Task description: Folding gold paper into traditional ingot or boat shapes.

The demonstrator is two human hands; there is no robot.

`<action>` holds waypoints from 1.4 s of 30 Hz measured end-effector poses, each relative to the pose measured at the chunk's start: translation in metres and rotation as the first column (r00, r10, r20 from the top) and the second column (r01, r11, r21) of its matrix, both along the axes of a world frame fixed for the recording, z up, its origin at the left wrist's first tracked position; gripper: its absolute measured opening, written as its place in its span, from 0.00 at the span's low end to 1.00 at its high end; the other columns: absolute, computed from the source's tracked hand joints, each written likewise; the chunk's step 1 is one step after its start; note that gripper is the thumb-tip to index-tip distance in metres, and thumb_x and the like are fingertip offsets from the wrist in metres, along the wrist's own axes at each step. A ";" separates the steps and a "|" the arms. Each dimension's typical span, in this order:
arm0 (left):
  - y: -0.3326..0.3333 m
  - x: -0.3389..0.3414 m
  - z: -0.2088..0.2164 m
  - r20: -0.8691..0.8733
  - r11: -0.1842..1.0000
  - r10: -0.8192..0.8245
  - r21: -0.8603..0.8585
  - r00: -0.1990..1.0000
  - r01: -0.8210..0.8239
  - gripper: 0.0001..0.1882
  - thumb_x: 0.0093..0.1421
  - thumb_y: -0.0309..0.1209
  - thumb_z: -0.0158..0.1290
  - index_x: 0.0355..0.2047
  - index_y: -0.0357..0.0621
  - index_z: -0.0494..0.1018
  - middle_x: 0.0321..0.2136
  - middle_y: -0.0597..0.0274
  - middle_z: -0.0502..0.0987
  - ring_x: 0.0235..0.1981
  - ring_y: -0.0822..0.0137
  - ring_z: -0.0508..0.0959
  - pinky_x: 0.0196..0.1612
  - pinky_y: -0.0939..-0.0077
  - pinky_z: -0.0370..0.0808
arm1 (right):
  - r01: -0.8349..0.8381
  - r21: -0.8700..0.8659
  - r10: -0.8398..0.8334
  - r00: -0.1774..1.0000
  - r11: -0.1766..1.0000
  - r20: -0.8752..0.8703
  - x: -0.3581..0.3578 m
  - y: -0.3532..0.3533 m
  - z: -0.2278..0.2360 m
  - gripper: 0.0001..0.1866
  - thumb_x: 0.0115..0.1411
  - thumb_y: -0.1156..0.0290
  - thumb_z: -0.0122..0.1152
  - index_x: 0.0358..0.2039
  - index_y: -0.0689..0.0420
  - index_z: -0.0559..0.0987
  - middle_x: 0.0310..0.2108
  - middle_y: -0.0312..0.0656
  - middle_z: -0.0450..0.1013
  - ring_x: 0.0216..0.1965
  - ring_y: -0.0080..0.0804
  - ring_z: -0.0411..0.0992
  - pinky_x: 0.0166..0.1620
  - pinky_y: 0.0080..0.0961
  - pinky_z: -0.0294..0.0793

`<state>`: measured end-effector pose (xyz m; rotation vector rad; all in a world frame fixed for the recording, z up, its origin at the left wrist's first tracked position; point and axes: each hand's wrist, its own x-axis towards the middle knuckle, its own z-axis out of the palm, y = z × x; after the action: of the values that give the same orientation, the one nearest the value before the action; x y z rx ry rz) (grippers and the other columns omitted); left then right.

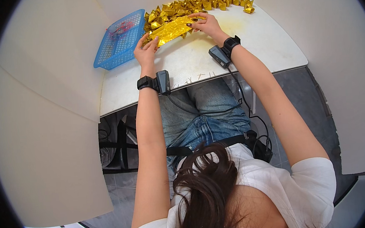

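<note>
A crinkled sheet of shiny gold foil paper stretches between my two hands above the table. My left hand pinches its left end, close to the blue basket. At the other end, my right hand grips the sheet between thumb and fingers. Just behind the sheet lies a heap of folded gold foil pieces, pointed in shape, trailing off in rows to the right. The sheet hides part of this heap.
A blue plastic mesh basket with a pink tangled item inside stands left on the white table. Pale panels rise on both sides. Cables run from the wrist-strapped devices across my lap.
</note>
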<state>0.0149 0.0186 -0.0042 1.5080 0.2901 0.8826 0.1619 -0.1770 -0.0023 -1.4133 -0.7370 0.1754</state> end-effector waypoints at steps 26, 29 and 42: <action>0.007 0.002 -0.007 -0.055 0.999 0.012 -0.044 0.998 -0.015 0.18 0.49 0.33 0.62 0.38 0.37 0.73 0.24 0.67 0.76 0.19 0.81 0.71 0.23 0.91 0.66 | -0.125 -0.003 0.120 0.962 0.992 -0.244 -0.002 -0.003 0.005 0.13 0.61 0.60 0.49 0.40 0.54 0.73 0.30 0.38 0.77 0.23 0.16 0.70 0.28 0.10 0.67; 0.004 0.001 -0.005 -0.063 0.999 0.001 -0.051 0.998 -0.004 0.18 0.49 0.33 0.62 0.38 0.36 0.73 0.24 0.67 0.76 0.20 0.81 0.71 0.23 0.91 0.66 | -0.125 -0.012 0.118 0.960 0.992 -0.253 -0.001 -0.003 0.004 0.13 0.62 0.61 0.46 0.40 0.55 0.74 0.31 0.38 0.77 0.23 0.16 0.71 0.28 0.11 0.67; 0.003 0.001 -0.004 -0.081 0.999 -0.008 -0.052 0.997 0.004 0.19 0.49 0.32 0.62 0.40 0.36 0.72 0.25 0.66 0.77 0.19 0.80 0.72 0.23 0.90 0.66 | -0.188 -0.020 0.178 0.955 0.982 -0.238 -0.008 -0.004 0.006 0.21 0.61 0.64 0.45 0.55 0.55 0.64 0.41 0.38 0.70 0.35 0.24 0.74 0.38 0.18 0.70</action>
<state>0.0160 0.0215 -0.0079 1.4977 0.3649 0.8047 0.1536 -0.1808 0.0039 -1.3356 -0.6694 0.4975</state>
